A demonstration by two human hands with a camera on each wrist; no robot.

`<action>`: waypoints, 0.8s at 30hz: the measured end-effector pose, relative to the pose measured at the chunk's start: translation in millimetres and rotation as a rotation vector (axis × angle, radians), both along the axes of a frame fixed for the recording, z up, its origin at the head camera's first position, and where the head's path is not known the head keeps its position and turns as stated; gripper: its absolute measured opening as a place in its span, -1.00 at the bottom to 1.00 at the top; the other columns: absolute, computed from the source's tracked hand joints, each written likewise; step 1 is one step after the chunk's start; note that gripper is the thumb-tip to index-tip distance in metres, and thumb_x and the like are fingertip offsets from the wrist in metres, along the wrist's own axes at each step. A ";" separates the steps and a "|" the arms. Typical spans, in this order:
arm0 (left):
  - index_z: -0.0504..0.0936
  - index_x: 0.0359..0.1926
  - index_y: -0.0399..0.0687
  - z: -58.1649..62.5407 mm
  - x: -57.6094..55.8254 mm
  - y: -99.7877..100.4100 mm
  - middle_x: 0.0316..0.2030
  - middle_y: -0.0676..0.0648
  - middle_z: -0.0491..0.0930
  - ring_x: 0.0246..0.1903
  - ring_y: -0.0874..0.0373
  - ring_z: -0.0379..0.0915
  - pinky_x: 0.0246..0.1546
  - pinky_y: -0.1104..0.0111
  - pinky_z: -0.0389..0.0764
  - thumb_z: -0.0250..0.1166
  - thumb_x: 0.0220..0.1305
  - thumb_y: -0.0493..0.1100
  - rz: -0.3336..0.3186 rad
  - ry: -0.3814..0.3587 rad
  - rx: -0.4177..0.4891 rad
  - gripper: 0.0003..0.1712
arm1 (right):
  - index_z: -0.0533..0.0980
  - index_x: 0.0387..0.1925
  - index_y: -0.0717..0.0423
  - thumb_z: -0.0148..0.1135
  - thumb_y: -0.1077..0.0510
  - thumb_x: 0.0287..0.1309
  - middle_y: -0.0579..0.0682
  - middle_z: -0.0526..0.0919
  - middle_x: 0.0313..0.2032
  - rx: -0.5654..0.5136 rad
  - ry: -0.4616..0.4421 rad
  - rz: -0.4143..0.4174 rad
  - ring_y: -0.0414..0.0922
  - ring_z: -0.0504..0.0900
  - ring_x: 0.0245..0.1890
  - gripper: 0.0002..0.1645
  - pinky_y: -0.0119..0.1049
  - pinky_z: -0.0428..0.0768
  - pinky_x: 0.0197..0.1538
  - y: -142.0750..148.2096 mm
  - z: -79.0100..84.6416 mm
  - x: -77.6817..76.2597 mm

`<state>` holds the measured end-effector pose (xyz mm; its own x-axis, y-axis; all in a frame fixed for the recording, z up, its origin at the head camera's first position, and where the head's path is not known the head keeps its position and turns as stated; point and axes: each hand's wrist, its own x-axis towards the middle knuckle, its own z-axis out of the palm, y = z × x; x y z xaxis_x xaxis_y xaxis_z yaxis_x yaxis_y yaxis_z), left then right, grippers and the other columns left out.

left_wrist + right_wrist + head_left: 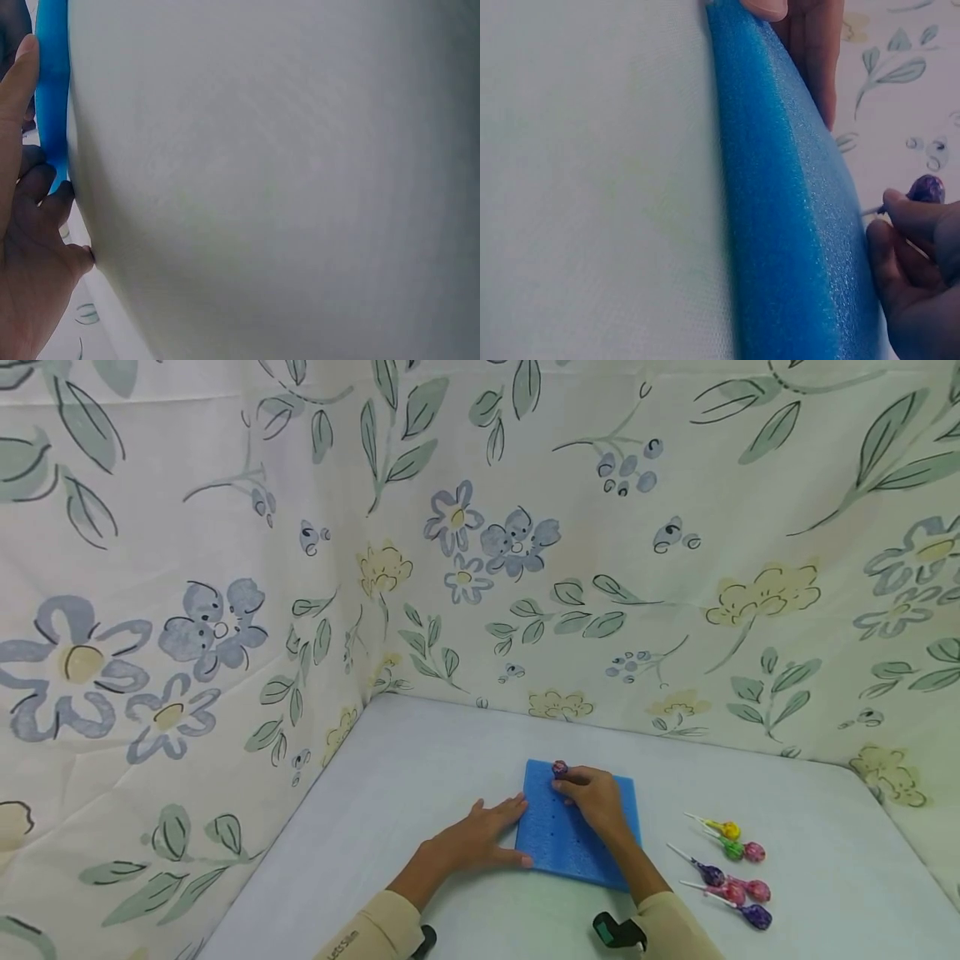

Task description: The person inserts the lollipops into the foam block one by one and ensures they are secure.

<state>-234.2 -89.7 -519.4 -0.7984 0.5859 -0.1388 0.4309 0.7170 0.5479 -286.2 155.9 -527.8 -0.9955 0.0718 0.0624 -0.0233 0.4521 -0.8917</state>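
Clearly, the floral fabric (187, 710) hangs at the far left and runs along the back of the white-covered desk (420, 752). Next comes the left hand (482, 838), bare below a beige sleeve (382, 922), its fingers spread and holding nothing, the tips and thumb touching the left edge of a blue foam block (547, 852). The block lies on the desk, small dark dots marking its top. Over its far part is a dark-wrapped lollipop (559, 768), pinched between thumb and fingers of the right hand (597, 802); the right wrist view shows its pale stick (871, 211) meeting the foam surface, though I cannot tell how deep it goes. The two hands are apart. Farther right, well clear of the block, lie a yellow lollipop (729, 831), a green lollipop (732, 850) and several pink and purple lollipops (756, 917).
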 end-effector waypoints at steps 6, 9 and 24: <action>0.10 0.70 0.04 -1.5 -0.1 -1.1 0.69 0.05 -0.01 0.67 0.09 -0.07 0.64 -0.20 -0.11 0.30 0.33 0.49 -0.011 0.013 0.000 0.16 | 0.76 0.02 0.17 0.50 0.14 0.28 0.11 0.83 -0.03 -0.044 -0.002 -0.002 -0.03 0.81 -0.08 -0.68 -0.30 0.78 -0.09 7.6 4.4 9.4; 0.10 0.70 0.06 -2.7 -0.3 -1.9 0.69 0.06 -0.01 0.67 0.09 -0.07 0.64 -0.20 -0.12 0.29 0.33 0.50 -0.009 0.011 0.002 0.16 | 0.76 0.06 0.13 0.48 0.08 0.33 0.09 0.82 0.00 -0.046 -0.011 -0.002 -0.02 0.79 -0.01 -0.66 -0.22 0.78 0.01 12.4 8.7 15.3; 0.09 0.71 0.06 -0.2 0.2 0.9 0.69 0.08 0.00 0.67 0.11 -0.07 0.65 -0.17 -0.13 0.32 0.33 0.47 -0.005 0.009 -0.012 0.16 | 0.70 0.20 0.04 0.43 -0.14 0.38 -0.01 0.78 0.12 0.009 0.004 -0.010 0.00 0.71 0.20 -0.49 -0.18 0.70 0.23 42.1 20.7 46.4</action>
<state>-234.0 -88.8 -519.7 -0.7964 0.5886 -0.1386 0.4396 0.7209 0.5358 -239.8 198.0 -507.1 -0.9944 0.0809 0.0675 -0.0228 0.4606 -0.8873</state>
